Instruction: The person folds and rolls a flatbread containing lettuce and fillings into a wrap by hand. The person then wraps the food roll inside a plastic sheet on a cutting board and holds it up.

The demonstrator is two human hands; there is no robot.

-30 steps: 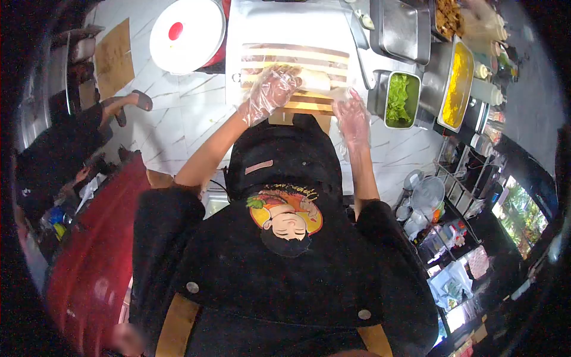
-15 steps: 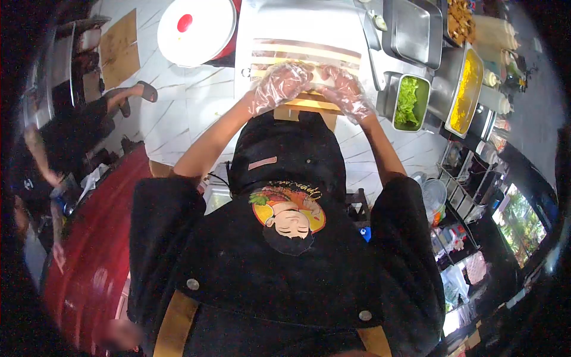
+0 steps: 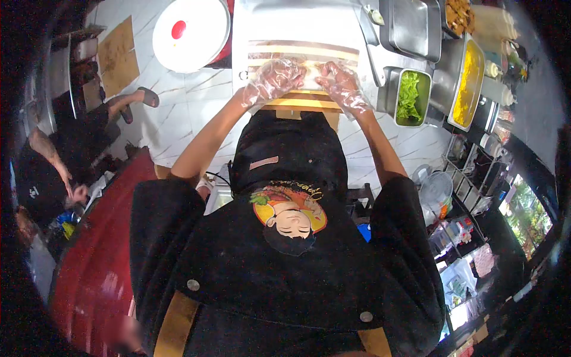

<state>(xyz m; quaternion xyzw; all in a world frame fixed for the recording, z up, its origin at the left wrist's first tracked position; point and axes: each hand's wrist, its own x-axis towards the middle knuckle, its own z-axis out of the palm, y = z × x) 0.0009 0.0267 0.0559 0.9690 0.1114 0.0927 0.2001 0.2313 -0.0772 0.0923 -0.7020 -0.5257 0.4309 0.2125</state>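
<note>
Both hands wear clear plastic gloves. My left hand (image 3: 278, 81) is curled round the left end of a pale, wrapped roll (image 3: 311, 76). At its other end, my right hand (image 3: 343, 84) grips the roll with bent fingers. The roll lies over a striped wooden board (image 3: 300, 98), close to the board's near side. Behind the board spreads a white surface (image 3: 300, 22). What the wrap holds is too small to tell.
To the right are a lettuce container (image 3: 411, 98), a tray of yellow food (image 3: 466, 83), an empty-looking metal pan (image 3: 414, 30) and a long knife-like tool (image 3: 376, 65). A round white lid (image 3: 190, 35) is at the left. Another person's arm (image 3: 50, 152) shows far left.
From one second ago, my right hand has moved inward to the roll, nearer my left hand. Since half a second ago, the hands have drawn slightly apart, showing more of the roll.
</note>
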